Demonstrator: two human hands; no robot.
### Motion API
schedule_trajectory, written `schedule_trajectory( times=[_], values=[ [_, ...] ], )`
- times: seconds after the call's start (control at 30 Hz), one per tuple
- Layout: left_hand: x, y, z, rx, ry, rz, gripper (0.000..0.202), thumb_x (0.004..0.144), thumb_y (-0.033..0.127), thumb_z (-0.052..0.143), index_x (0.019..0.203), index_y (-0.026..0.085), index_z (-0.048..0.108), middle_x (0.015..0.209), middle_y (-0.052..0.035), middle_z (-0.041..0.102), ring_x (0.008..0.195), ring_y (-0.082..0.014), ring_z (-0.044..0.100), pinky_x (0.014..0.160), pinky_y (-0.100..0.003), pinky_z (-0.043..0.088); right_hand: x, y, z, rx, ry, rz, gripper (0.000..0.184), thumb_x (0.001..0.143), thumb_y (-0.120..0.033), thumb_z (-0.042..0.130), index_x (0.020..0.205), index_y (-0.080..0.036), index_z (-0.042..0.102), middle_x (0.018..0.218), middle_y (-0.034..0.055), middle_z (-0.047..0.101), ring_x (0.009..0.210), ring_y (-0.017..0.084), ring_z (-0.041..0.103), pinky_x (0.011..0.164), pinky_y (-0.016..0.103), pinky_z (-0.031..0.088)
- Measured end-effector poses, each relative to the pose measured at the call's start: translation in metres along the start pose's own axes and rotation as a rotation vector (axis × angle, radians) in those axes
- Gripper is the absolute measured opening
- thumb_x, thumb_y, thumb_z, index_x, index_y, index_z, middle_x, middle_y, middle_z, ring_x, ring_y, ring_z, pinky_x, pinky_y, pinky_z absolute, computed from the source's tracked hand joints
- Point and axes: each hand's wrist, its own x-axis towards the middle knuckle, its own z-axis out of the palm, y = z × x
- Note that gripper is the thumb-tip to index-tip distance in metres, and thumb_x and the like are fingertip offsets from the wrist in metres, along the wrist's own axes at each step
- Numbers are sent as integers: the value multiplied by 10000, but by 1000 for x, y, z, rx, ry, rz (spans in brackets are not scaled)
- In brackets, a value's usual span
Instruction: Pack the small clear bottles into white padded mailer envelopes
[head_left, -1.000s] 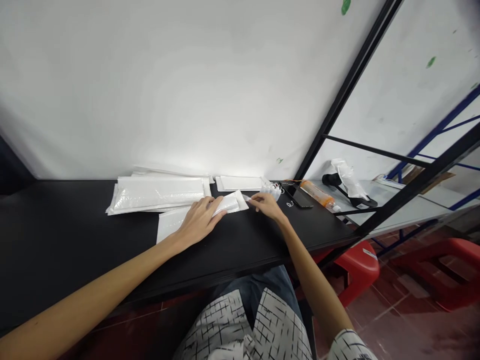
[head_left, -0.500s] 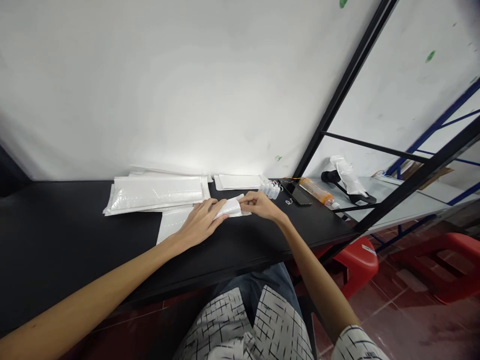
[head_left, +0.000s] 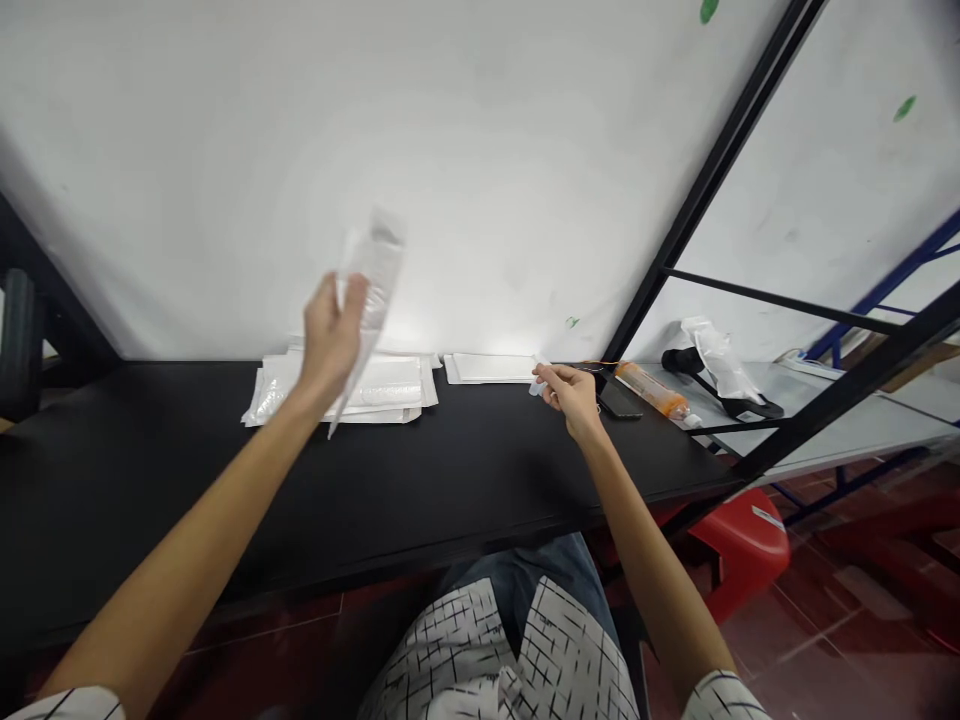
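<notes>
My left hand (head_left: 332, 330) is closed around a white bubble mailer (head_left: 379, 285), lifted off the table and tilted upright, its top blurred by motion. My right hand (head_left: 571, 392) is above the right part of the table, thumb and fingers pinched together. Beneath its fingertips shows a small translucent piece (head_left: 537, 387); whether the fingers hold it I cannot make out. Behind my left forearm lies a stack of white bubble mailers (head_left: 390, 385). Flat white envelopes (head_left: 491, 368) lie against the wall, just left of my right hand.
A black table (head_left: 450, 470) runs along the white wall. Right of my right hand lie a dark phone (head_left: 621, 402) and an orange-labelled bottle (head_left: 651, 390). A black metal frame (head_left: 757, 455) rises at the table's right end, with a red stool (head_left: 742, 550) below.
My left hand has lifted the mailer from the table, up and to the left. My right hand has let go of the mailer and moved right, over the small translucent pieces.
</notes>
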Motion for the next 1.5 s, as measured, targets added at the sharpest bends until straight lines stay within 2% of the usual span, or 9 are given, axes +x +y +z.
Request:
schedule_trajectory(
  times=[0.13, 0.27, 0.47, 0.6, 0.77, 0.93, 1.1, 1.23, 1.5],
  values=[
    [51, -6, -18, -61, 109, -25, 580, 883, 713, 420, 904, 148, 551, 802, -4, 475, 736, -123, 416, 729, -286, 419, -6, 20, 7, 2, -77, 51, 474, 645, -610, 748, 658, -143, 670, 621, 46, 603, 415, 72, 408, 361, 228, 206],
    [76, -30, -14, 285, -1, 129, 685, 918, 720, 290, 1211, 151, 535, 1051, -74, 584, 943, -194, 498, 898, -373, 417, -7, 32, 14, -1, -149, 48, 490, 659, -630, 728, 661, -142, 678, 721, 72, 647, 425, 73, 442, 357, 228, 235],
    [68, -103, -2, 859, -650, 429, 595, 981, 603, 251, 1293, 196, 552, 1345, -149, 549, 1306, -335, 407, 1079, -543, 263, -11, 39, 5, -71, -218, 53, 522, 688, -655, 692, 720, -134, 698, 702, 69, 649, 442, 85, 475, 356, 213, 258],
    [45, -138, 3, 935, -791, 375, 560, 971, 588, 324, 1262, 187, 583, 1381, -158, 531, 1346, -350, 377, 1093, -594, 231, -16, 48, -13, -149, -323, 75, 510, 704, -643, 679, 720, -134, 704, 652, 56, 647, 433, 96, 502, 364, 212, 277],
    [39, -111, 36, 860, -705, 459, 515, 1004, 519, 294, 1312, 188, 542, 1439, -156, 474, 1385, -332, 326, 1118, -615, 136, -18, 62, -38, -282, -337, 77, 470, 735, -610, 655, 702, -145, 712, 561, 35, 632, 433, 107, 504, 409, 220, 331],
    [28, -69, 122, 784, -1054, 334, 482, 991, 430, 346, 1382, 191, 499, 1440, -132, 501, 1311, -277, 449, 1063, -437, 331, -18, 70, -42, -351, -298, 31, 425, 752, -571, 621, 691, -158, 699, 612, 33, 655, 458, 113, 517, 499, 241, 398],
    [2, -79, 191, 792, -1210, 214, 542, 881, 401, 552, 1377, 183, 526, 1424, -140, 532, 1266, -287, 504, 1002, -357, 393, -23, 74, -39, -519, -256, -58, 373, 806, -505, 562, 689, -178, 699, 600, 25, 634, 492, 134, 535, 517, 246, 371],
    [-3, -97, 205, 787, -1241, 149, 493, 875, 381, 534, 1338, 218, 574, 1329, -113, 620, 1181, -270, 570, 951, -337, 429, -25, 75, -39, -613, -250, -87, 348, 834, -466, 543, 716, -188, 716, 612, 24, 639, 542, 146, 548, 544, 245, 362],
    [8, -104, 198, 704, -1193, 164, 324, 882, 278, 471, 1067, 189, 721, 1028, -87, 737, 984, -235, 644, 850, -296, 447, -24, 73, -38, -673, -238, -86, 338, 839, -444, 547, 714, -189, 730, 573, 16, 614, 558, 148, 528, 547, 244, 333]
  ],
)
